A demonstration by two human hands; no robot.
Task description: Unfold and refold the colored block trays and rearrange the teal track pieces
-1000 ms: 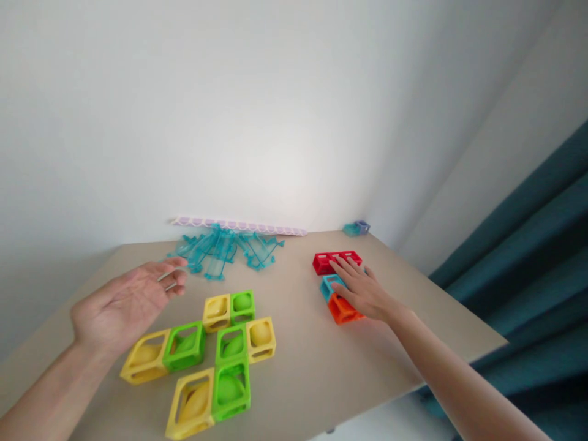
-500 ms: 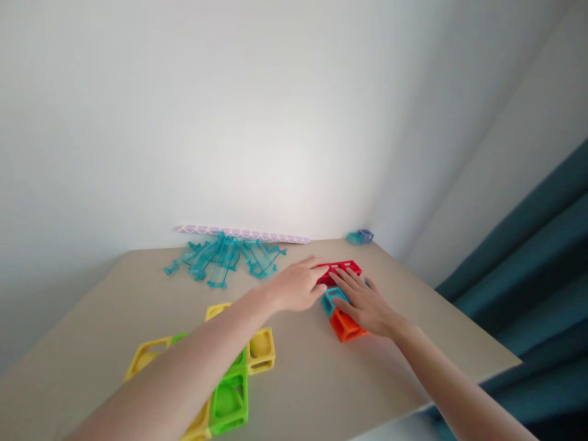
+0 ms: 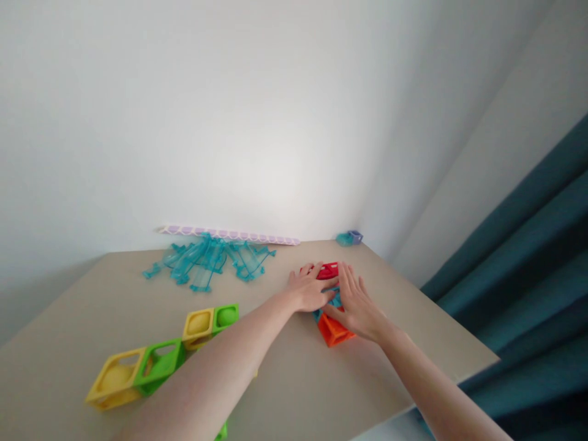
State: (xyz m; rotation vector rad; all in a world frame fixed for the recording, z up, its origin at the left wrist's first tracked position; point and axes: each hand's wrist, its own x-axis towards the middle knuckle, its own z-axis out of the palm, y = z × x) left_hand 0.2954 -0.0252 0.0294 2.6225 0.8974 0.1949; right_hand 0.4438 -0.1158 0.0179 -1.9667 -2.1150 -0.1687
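Observation:
My left hand [image 3: 307,291] lies palm down over the left part of a red hollow plastic block piece [image 3: 327,270], its fingers spread. Right beside it, my right hand [image 3: 361,310] rests on the same cluster with the fingers stretched out and the thumb pointing left. Beneath the hands a blue block [image 3: 336,299] shows in part, joined or pressed against an orange block [image 3: 334,332] nearer to me. The palms cover much of the cluster, so I cannot tell how its parts connect.
Yellow blocks [image 3: 114,378] and green blocks [image 3: 162,364] lie at the left, partly behind my forearm. Translucent teal track pieces [image 3: 206,260] are piled at the back near a purple patterned strip [image 3: 229,235]. A small purple cube [image 3: 355,237] stands by the wall. Teal curtains [image 3: 519,275] hang at right.
My left hand has slid onto the red block from its left side. The right hand's fingers have turned more upright and closer together. The view has shifted, uncovering more yellow and green blocks.

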